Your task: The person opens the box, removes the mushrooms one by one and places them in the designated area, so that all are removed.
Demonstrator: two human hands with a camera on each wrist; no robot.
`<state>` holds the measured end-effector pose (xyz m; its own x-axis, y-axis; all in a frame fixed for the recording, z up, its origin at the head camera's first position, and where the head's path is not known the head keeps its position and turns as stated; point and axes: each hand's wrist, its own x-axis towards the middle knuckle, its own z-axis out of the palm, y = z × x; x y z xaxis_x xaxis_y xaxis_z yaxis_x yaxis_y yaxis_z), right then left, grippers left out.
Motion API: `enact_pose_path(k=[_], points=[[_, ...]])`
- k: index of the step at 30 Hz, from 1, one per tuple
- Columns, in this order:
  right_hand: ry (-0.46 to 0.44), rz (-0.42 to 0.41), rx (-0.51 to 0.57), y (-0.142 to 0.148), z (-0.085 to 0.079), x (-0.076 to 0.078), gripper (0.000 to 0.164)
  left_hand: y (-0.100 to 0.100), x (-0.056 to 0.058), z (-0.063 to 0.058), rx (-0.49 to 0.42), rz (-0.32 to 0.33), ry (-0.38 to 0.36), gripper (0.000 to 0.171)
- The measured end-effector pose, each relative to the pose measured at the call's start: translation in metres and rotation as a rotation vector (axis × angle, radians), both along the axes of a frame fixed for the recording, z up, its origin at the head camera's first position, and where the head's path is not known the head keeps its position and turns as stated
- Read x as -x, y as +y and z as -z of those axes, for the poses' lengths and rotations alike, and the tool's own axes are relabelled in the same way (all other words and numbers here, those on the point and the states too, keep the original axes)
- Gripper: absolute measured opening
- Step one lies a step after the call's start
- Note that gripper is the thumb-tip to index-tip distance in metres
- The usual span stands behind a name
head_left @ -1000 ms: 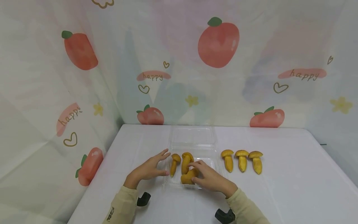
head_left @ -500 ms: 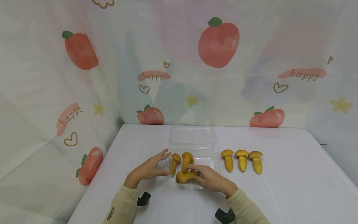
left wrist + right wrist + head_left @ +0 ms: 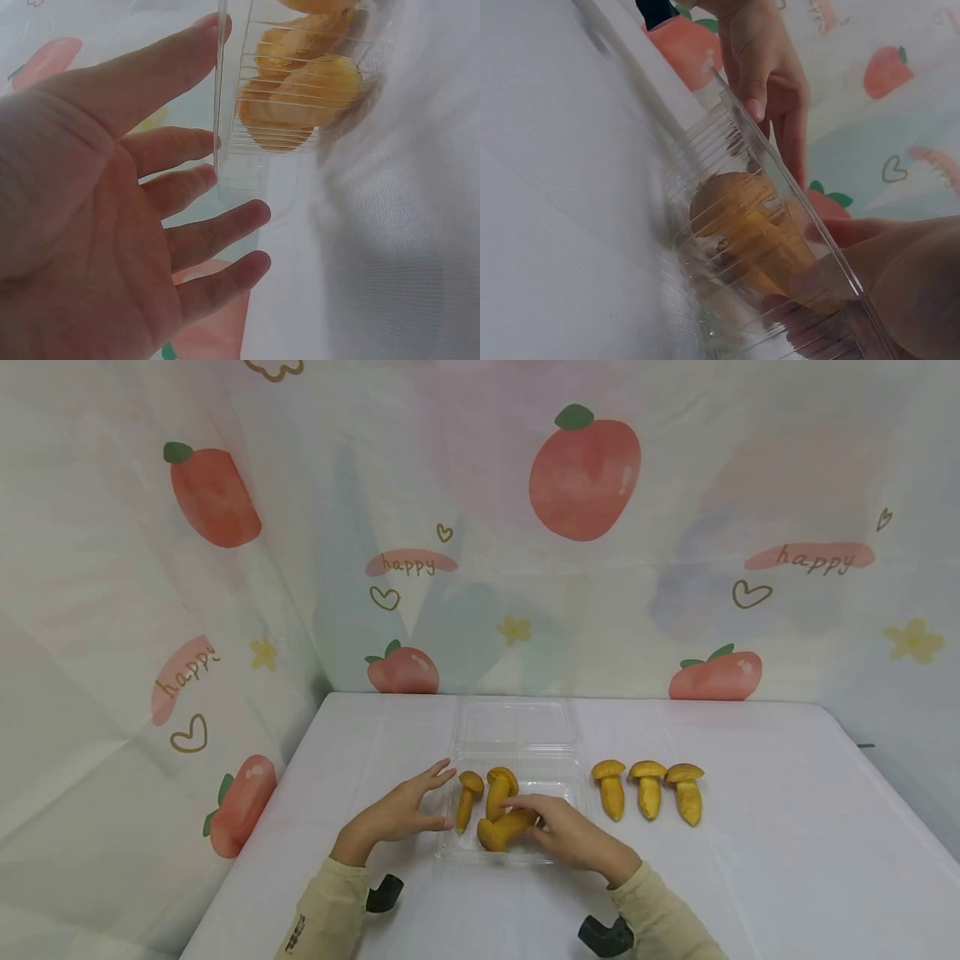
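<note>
In the head view a clear plastic box [image 3: 564, 789] stands with its lid [image 3: 517, 724] folded back behind it. Two yellow-brown mushrooms, one at the left [image 3: 468, 802] and one beside it [image 3: 500, 792], lie upright inside. A third mushroom [image 3: 497, 834] lies across the front, cap to the left; my right hand [image 3: 572, 837] pinches its stem between thumb and fingers. My left hand [image 3: 401, 814] has its fingers spread at the left side of the box. In the left wrist view its thumb touches the box's rim [image 3: 220, 97].
Three more mushrooms [image 3: 648, 790] lie in a row on the white table [image 3: 787, 860], right of the box. A patterned cloth [image 3: 480, 635] hangs behind and at the left. Dark curved pieces [image 3: 385, 893] sit beside both sleeves.
The front mushroom has turned in the box, with its cap shifting left and then slightly back to the right. My right hand has moved with it. My left hand stays in place.
</note>
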<state>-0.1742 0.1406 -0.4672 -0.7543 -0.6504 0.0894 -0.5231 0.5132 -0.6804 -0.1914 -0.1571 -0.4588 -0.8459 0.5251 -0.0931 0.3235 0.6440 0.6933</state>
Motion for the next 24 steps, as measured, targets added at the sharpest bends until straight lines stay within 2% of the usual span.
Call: enact_pose_path(k=[9, 20, 24], points=[[0.007, 0.018, 0.025, 0.004, -0.0007, 0.0018, 0.049, 0.0003, -0.0017, -0.0033, 0.013, -0.007, -0.009, 0.082], [-0.051, -0.008, -0.007, 0.0042, -0.0009, -0.0002, 0.03, 0.0024, -0.0022, -0.0051, 0.015, -0.021, -0.019, 0.082], [-0.082, -0.017, -0.001, 0.0032, -0.0011, -0.0006, 0.031, 0.0023, -0.0019, -0.0052, 0.009, -0.014, -0.013, 0.082]])
